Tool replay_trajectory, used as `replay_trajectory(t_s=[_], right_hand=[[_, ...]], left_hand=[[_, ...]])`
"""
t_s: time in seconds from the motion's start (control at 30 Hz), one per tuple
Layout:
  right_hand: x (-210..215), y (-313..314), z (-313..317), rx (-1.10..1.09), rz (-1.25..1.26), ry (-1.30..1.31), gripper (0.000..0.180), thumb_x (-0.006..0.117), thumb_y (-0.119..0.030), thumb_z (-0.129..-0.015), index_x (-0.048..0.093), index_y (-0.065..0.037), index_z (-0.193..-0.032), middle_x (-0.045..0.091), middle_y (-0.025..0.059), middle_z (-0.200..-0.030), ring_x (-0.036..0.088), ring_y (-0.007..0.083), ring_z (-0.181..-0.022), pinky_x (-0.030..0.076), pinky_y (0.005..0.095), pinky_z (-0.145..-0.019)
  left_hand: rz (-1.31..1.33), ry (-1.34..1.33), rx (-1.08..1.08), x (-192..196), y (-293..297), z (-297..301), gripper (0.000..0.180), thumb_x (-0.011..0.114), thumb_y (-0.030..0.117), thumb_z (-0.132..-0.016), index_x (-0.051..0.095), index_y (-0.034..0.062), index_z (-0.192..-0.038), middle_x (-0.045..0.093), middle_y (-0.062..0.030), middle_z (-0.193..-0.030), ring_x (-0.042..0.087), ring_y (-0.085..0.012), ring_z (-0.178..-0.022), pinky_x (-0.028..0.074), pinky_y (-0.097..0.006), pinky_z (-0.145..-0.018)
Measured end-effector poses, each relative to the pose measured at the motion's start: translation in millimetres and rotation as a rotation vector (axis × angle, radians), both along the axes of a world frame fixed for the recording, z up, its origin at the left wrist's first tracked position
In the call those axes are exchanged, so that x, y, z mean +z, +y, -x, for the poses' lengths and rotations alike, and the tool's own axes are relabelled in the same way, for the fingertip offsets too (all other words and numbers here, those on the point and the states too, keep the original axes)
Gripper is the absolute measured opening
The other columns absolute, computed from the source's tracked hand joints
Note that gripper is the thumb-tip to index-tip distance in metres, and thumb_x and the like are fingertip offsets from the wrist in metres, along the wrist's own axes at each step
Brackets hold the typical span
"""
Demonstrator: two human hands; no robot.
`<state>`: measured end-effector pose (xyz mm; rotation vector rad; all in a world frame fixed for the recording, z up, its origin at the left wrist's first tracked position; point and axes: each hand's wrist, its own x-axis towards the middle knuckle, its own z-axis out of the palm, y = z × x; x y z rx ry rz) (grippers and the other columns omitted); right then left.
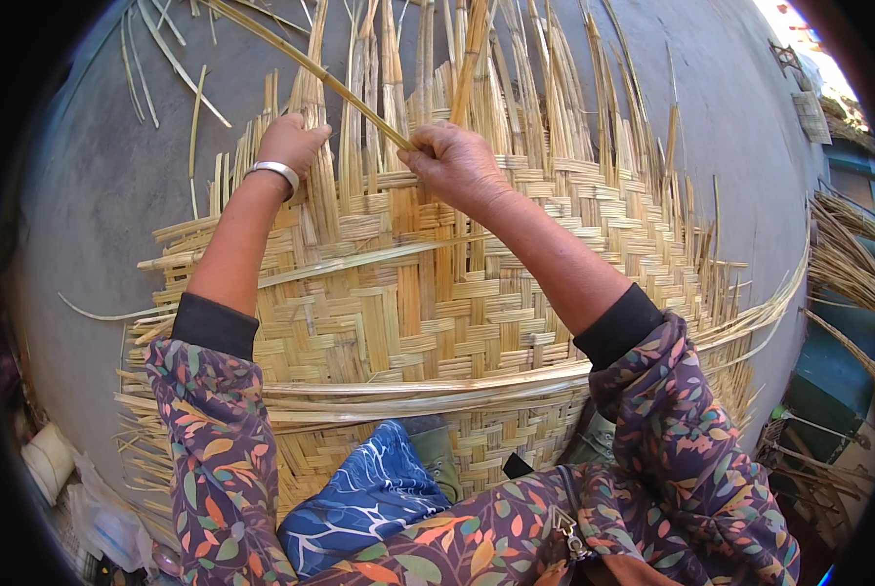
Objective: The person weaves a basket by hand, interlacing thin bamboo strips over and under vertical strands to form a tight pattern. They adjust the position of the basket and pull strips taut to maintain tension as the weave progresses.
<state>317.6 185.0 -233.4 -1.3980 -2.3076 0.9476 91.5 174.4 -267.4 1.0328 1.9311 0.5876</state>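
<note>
Look — the right hand [457,174] pinches a slender yellow cane-like strip [328,78] — the left hand [291,146] grasps flat, straw-coloured upright splints [307,96].

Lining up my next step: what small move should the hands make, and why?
I'd probably lower the long strip toward the upper edge of the woven mat: the right hand pinches the strip's end, the rest slants away beyond the weaving, and the left hand grips unwoven strips at that edge.
</note>
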Motion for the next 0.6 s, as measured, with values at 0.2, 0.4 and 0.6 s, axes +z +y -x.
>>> replay_trajectory(t_s=[0.2,0.4,0.6], right_hand=[[0,0,1,0.008,0.010,-0.010,0.014,0.064,-0.018,-0.084,0.062,-0.005,-0.082,0.055,0.0052,-0.074,0.053,0.0145,-0.067,0.047,0.0307,-0.065],[0,2,-4,-0.019,0.013,-0.011,0.015,0.065,-0.019,-0.084,0.062,-0.004,-0.082,0.054,0.0045,-0.070,0.051,0.0131,-0.064,0.046,0.0295,-0.063],[8,-4,6,-0.030,0.075,0.028,0.015,0.065,-0.019,-0.084,0.063,-0.004,-0.083,0.054,0.0037,-0.068,0.050,0.0111,-0.062,0.046,0.0285,-0.060]], left_hand=[[-0.044,0.410,-0.231,-12,2,-3,0.043,0.068,0.027,-0.075,0.058,-0.0031,-0.104,0.063,-0.0202,-0.094,0.061,-0.0357,-0.087,0.048,-0.040,-0.075],[-0.341,0.671,-0.262,1,-9,-28,0.047,0.064,0.023,-0.079,0.048,0.0071,-0.121,0.050,-0.0185,-0.122,0.059,-0.0323,-0.093,0.050,-0.043,-0.077],[-0.241,-0.181,-0.148,-27,8,-6,0.017,0.051,0.007,-0.079,0.061,0.0029,-0.092,0.064,-0.0129,-0.079,0.062,-0.0230,-0.070,0.049,-0.032,-0.062]])
